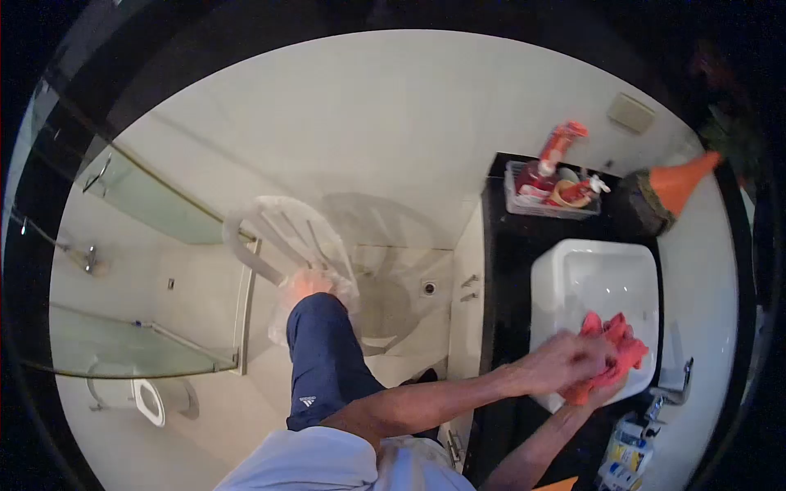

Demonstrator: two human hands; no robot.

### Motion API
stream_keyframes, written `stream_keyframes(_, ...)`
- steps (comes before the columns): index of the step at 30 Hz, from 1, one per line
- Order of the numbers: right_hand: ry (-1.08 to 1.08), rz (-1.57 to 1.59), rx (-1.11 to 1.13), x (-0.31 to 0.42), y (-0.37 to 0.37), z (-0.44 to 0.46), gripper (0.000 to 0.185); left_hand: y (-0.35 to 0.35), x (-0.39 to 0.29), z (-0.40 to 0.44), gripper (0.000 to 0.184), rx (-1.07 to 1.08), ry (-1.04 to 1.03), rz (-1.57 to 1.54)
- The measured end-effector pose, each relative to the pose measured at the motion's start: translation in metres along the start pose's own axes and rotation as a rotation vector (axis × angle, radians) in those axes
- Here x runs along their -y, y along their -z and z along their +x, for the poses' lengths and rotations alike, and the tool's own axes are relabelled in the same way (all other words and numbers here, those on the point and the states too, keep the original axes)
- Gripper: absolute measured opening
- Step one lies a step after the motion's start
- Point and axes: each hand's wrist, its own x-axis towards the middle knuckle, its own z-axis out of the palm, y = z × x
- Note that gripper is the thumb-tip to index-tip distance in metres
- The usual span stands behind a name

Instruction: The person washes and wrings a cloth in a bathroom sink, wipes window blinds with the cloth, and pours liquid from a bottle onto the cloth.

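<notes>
A bunched coral-red cloth [624,348] is held by both hands over the white basin [547,282]. My left hand [566,362] reaches across from the left and closes on the cloth's near side; its fingers are slightly blurred. Underneath, my right hand [604,394] grips the lower part of the same cloth, with some of its fingers hidden by the fabric. A metal faucet [673,393] stands at the basin's right, just beyond my right hand.
On the black counter [509,319] stand a clear basket [544,206] of bottles, a dark object with an orange tip [684,184], and another container [626,454] near the faucet. A white plastic chair [286,225] supports my bare leg. Glass shower panels [164,196] lie left.
</notes>
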Motion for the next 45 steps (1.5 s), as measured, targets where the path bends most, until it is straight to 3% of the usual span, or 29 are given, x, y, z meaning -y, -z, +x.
stream_keyframes(1, -0.114, -0.165, -0.294, 0.003, -0.028, 0.0, 0.066, 0.019, -0.006, -0.004, 0.029, -0.023, 0.002, 0.001)
stream_keyframes(2, -0.208, 0.063, -0.015, -0.012, -0.055, -0.007, 0.055, 0.036, -0.012, -0.007, 0.029, -0.226, 0.186, 0.608)
stream_keyframes(3, -0.136, -0.236, 0.26, -0.028, -0.085, -0.009, 0.045, 0.053, -0.018, -0.01, 0.029, -0.322, 0.492, 1.159)
stream_keyframes(4, 0.015, -0.503, 0.508, -0.045, -0.115, -0.011, 0.035, 0.066, -0.015, -0.026, 0.028, -0.351, 0.514, 1.204)
stream_keyframes(5, 0.36, -1.292, 0.703, -0.062, -0.138, -0.008, 0.026, 0.079, -0.009, -0.054, 0.027, -0.344, 0.357, 1.056)
stream_keyframes(7, -0.05, -1.042, 0.737, -0.105, -0.155, -0.002, 0.017, 0.109, 0.0, -0.099, 0.026, -0.326, 0.247, 0.931)
stream_keyframes(8, -0.039, -1.039, 0.756, -0.125, -0.163, 0.005, 0.017, 0.127, 0.0, -0.12, 0.025, -0.316, 0.244, 0.926)
stream_keyframes(10, -0.216, -0.88, 0.831, -0.161, -0.181, 0.02, 0.026, 0.164, -0.002, -0.152, 0.023, -0.296, 0.261, 0.972)
stream_keyframes(12, -0.083, -0.774, 0.85, -0.176, -0.247, 0.038, 0.023, 0.201, -0.041, -0.176, 0.022, -0.333, 0.198, 1.022)
stream_keyframes(13, 0.042, -0.668, 0.844, -0.176, -0.283, 0.045, 0.02, 0.219, -0.075, -0.185, 0.021, -0.392, 0.138, 1.035)
stream_keyframes(14, 0.026, -0.729, 0.929, -0.174, -0.304, 0.053, 0.027, 0.239, -0.119, -0.193, 0.02, -0.524, 0.073, 1.01)
stream_keyframes(15, 0.066, -0.734, 0.917, -0.183, -0.333, 0.047, 0.027, 0.263, -0.162, -0.194, 0.02, -0.715, 0.089, 0.9)
stream_keyframes(16, 0.08, -0.638, 0.807, -0.204, -0.363, 0.034, 0.035, 0.273, -0.183, -0.194, 0.017, -1.002, -0.024, 0.566)
stream_keyframes(17, 0.098, -0.584, 0.751, -0.209, -0.399, 0.029, 0.039, 0.287, -0.201, -0.19, 0.017, -0.976, -0.056, 0.596)
stream_keyframes(19, 0.13, -0.509, 0.627, -0.211, -0.471, 0.025, 0.055, 0.302, -0.229, -0.181, 0.018, -1.251, -0.019, 0.25)
stream_keyframes(21, 0.142, -0.444, 0.516, -0.215, -0.523, 0.046, 0.071, 0.313, -0.262, -0.187, 0.022, -1.155, -0.046, 0.297)
stream_keyframes(23, -0.192, -0.085, 0.455, -0.219, -0.528, 0.053, 0.087, 0.31, -0.275, -0.2, 0.027, -1.004, 0.01, 0.323)
stream_keyframes(24, -0.39, 0.084, 0.35, -0.223, -0.521, 0.053, 0.099, 0.317, -0.268, -0.209, 0.034, -0.952, 0.111, 0.502)
stream_keyframes(25, -0.371, 0.097, 0.28, -0.232, -0.521, 0.049, 0.099, 0.318, -0.268, -0.214, 0.041, -0.883, 0.205, 0.675)
stream_keyframes(27, -0.38, 0.16, -0.109, -0.242, -0.529, 0.037, 0.081, 0.309, -0.286, -0.207, 0.043, -0.802, 0.346, 0.813)
stream_keyframes(29, -0.413, 0.216, -0.379, -0.242, -0.533, 0.02, 0.077, 0.288, -0.288, -0.197, 0.048, -0.701, 0.43, 1.275)
stream_keyframes(31, -0.463, 0.269, -0.494, -0.239, -0.537, 0.014, 0.073, 0.301, -0.298, -0.19, 0.046, -0.643, 0.287, 1.274)
stream_keyframes(33, -0.509, 0.323, -0.521, -0.238, -0.535, 0.023, 0.069, 0.327, -0.298, -0.178, 0.04, -0.64, 0.214, 1.321)
stream_keyframes(35, -0.54, 0.332, -0.509, -0.22, -0.519, 0.033, 0.065, 0.365, -0.329, -0.186, 0.037, -0.464, 0.359, 1.016)
stream_keyframes(37, -0.557, 0.317, -0.497, -0.198, -0.508, 0.037, 0.061, 0.371, -0.411, -0.189, 0.032, -0.452, 0.434, 0.901)
stream_keyframes(39, -0.555, 0.298, -0.457, -0.167, -0.498, 0.043, 0.057, 0.382, -0.475, -0.202, 0.025, -0.375, 0.659, 0.984)
stream_keyframes(41, -0.535, 0.226, -0.415, -0.127, -0.485, 0.045, 0.053, 0.407, -0.516, -0.23, 0.018, -0.363, 0.761, 0.917)
stream_keyframes(45, -0.49, -0.067, -0.338, -0.036, -0.472, 0.036, 0.045, 0.432, -0.543, -0.256, 0.022, -0.598, 0.782, 0.777)
